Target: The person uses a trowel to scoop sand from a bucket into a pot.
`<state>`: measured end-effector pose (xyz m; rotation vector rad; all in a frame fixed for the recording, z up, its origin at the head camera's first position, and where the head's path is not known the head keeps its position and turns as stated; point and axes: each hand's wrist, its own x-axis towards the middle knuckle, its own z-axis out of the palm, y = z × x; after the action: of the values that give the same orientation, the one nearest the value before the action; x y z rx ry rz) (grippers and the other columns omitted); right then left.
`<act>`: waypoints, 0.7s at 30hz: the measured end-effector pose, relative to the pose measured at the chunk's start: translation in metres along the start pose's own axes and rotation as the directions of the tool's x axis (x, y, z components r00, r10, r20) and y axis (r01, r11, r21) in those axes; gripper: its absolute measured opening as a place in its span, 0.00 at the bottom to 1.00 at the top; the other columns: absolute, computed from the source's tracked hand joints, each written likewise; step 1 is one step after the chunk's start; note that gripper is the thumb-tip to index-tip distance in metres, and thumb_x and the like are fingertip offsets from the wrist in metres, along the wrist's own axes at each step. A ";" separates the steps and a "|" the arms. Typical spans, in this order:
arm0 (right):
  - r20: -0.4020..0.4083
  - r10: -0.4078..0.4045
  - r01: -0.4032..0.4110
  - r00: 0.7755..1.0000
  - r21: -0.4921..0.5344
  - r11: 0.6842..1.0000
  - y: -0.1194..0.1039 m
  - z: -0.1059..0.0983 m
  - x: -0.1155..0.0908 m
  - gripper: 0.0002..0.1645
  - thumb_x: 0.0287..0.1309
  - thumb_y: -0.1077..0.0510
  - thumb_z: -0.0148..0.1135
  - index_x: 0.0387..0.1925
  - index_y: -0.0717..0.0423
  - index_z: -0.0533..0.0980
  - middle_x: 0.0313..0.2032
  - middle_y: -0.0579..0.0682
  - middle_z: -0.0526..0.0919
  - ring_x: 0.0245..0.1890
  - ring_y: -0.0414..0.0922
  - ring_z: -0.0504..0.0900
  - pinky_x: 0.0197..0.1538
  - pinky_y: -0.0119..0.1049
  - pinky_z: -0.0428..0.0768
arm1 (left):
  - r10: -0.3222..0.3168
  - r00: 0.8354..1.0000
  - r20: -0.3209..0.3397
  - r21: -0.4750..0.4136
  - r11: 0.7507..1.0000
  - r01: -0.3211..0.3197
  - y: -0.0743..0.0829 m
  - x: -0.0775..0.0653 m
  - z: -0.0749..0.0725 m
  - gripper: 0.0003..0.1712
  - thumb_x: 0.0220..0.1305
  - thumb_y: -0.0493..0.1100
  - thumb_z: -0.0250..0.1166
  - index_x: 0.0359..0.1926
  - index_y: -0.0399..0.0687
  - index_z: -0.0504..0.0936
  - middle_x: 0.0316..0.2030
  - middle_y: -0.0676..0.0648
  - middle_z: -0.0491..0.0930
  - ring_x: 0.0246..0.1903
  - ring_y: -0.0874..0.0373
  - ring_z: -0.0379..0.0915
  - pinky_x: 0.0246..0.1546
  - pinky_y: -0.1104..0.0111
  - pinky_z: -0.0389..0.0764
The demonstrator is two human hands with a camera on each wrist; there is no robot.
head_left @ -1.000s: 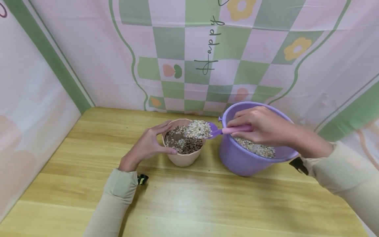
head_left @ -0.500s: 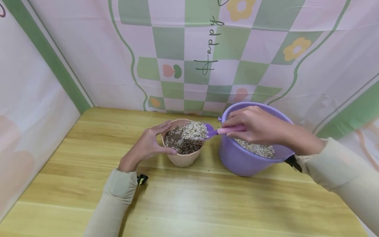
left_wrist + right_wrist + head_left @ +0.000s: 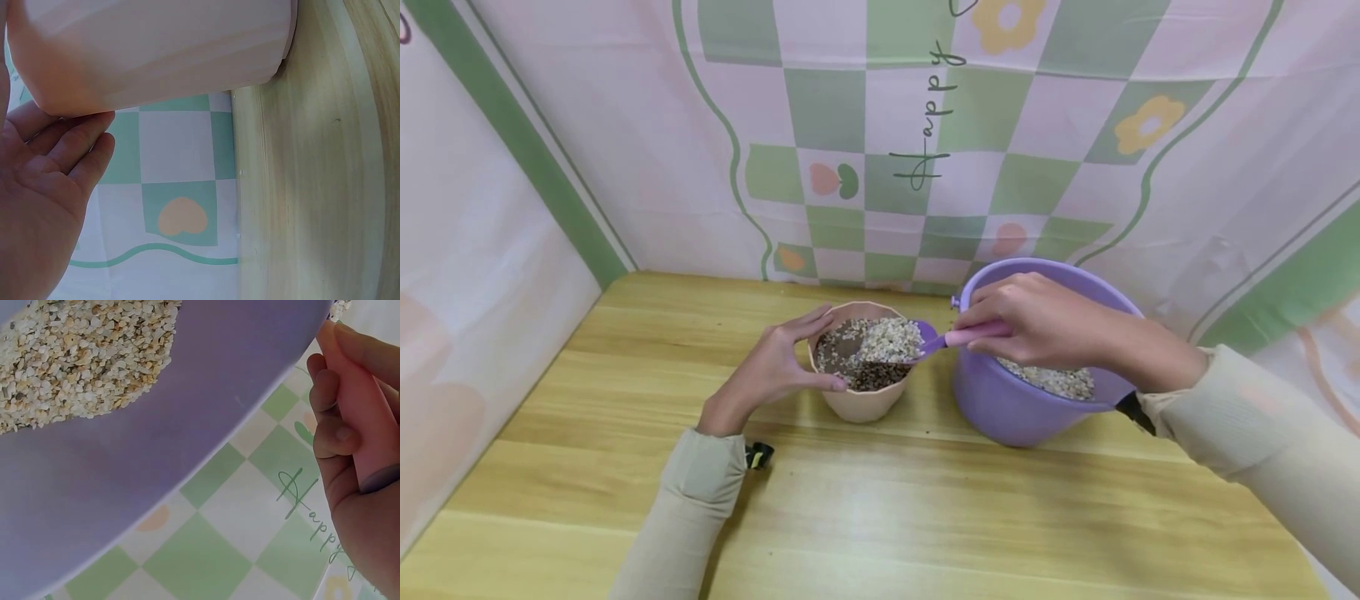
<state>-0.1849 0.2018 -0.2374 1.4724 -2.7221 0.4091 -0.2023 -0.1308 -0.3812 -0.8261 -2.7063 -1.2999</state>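
My left hand (image 3: pixel 767 362) holds a pale peach flowerpot (image 3: pixel 863 407) by its left side, thumb at the near rim and fingers round the far side. In the left wrist view the fingers (image 3: pixel 81 144) lie against the pot wall. Brown granules (image 3: pixel 880 378) with scattered pale grit partly fill it. My right hand (image 3: pixel 1041 321) grips the pink handle of a small purple trowel (image 3: pixel 934 342). Heaped pale gravel (image 3: pixel 891 338) fills the trowel's blade, which is level over the pot's right half. The right wrist view shows fingers curled round the handle (image 3: pixel 365 412).
A purple bucket (image 3: pixel 1011 412) stands right of the pot, under my right hand, with more pale gravel (image 3: pixel 94 362) inside. Behind the wooden table (image 3: pixel 880 517) hangs a green-and-white checked cloth (image 3: pixel 827 108). A few grains lie on the tabletop.
My right hand has moved the loaded trowel left and slightly down, further over the pot. The gravel is still heaped on the blade. My left hand keeps its hold on the pot.
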 end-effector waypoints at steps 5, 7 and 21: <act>0.010 0.003 -0.003 1.000 -0.011 1.000 -0.001 -0.001 0.004 0.09 0.56 0.62 0.72 0.39 0.48 0.87 0.33 0.36 0.87 0.29 0.26 0.81 0.36 0.33 0.81 | -0.002 1.000 0.000 -0.006 1.000 0.002 0.000 -0.001 0.000 0.60 0.39 0.65 0.80 0.72 0.48 0.67 0.73 0.44 0.60 0.71 0.44 0.57 0.70 0.51 0.61; 0.016 0.010 -0.010 1.000 -0.024 1.000 -0.002 -0.002 0.005 0.07 0.56 0.61 0.72 0.37 0.47 0.87 0.32 0.34 0.86 0.26 0.25 0.79 0.35 0.31 0.80 | -0.002 1.000 0.000 -0.009 1.000 0.002 0.000 -0.001 0.000 0.60 0.39 0.65 0.80 0.72 0.48 0.67 0.73 0.44 0.60 0.71 0.45 0.57 0.70 0.51 0.61; 0.042 0.011 -0.009 0.999 -0.060 0.998 -0.005 -0.002 0.013 0.04 0.59 0.58 0.71 0.36 0.46 0.87 0.25 0.31 0.80 0.23 0.28 0.73 0.35 0.35 0.78 | -0.008 1.000 -0.002 -0.016 1.000 0.008 -0.002 0.000 0.000 0.60 0.40 0.64 0.80 0.72 0.49 0.67 0.74 0.46 0.60 0.72 0.46 0.56 0.70 0.51 0.60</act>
<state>-0.1880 0.1886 -0.2328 1.4702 -2.7492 0.2977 -0.2032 -0.1316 -0.3827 -0.8161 -2.7042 -1.3255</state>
